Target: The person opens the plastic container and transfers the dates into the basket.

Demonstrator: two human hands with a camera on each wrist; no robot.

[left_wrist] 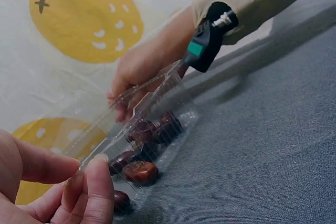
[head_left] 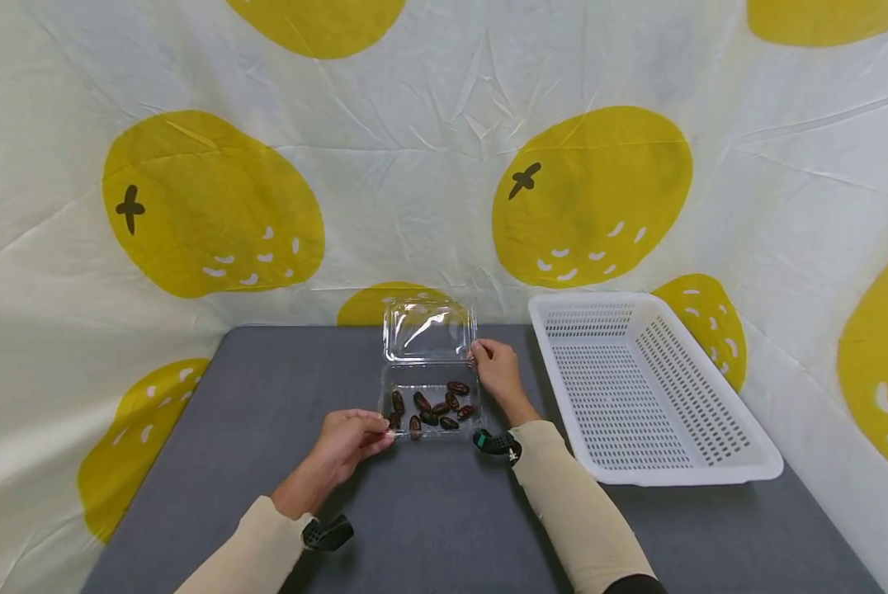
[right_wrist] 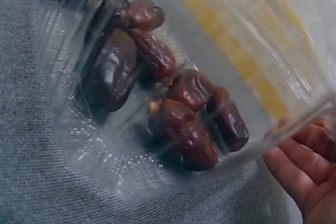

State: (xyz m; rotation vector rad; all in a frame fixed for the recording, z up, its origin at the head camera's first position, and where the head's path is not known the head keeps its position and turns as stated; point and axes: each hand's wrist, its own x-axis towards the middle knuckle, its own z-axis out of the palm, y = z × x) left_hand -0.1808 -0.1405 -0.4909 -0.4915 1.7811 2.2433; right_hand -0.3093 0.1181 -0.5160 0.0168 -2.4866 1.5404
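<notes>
A clear plastic clamshell box (head_left: pixel 431 375) sits on the table with its lid (head_left: pixel 429 330) raised at the back. Several dark brown dates (head_left: pixel 441 407) lie in its base, glossy and wrinkled in the right wrist view. My left hand (head_left: pixel 351 437) pinches the rim at the near left corner between thumb and fingers; the left wrist view shows this grip close up. On the other side my right hand (head_left: pixel 498 370) holds the lower right edge of the lid near the hinge. Its fingers (right_wrist: pixel 299 163) lie along the clear plastic edge, the thumb largely out of sight.
A white perforated plastic basket (head_left: pixel 711 476) stands to the right of my right forearm on the dark grey table (head_left: pixel 295 371). Behind the table hangs a white cloth (head_left: pixel 429 206) with large yellow fruit prints. Both wrists wear black bands.
</notes>
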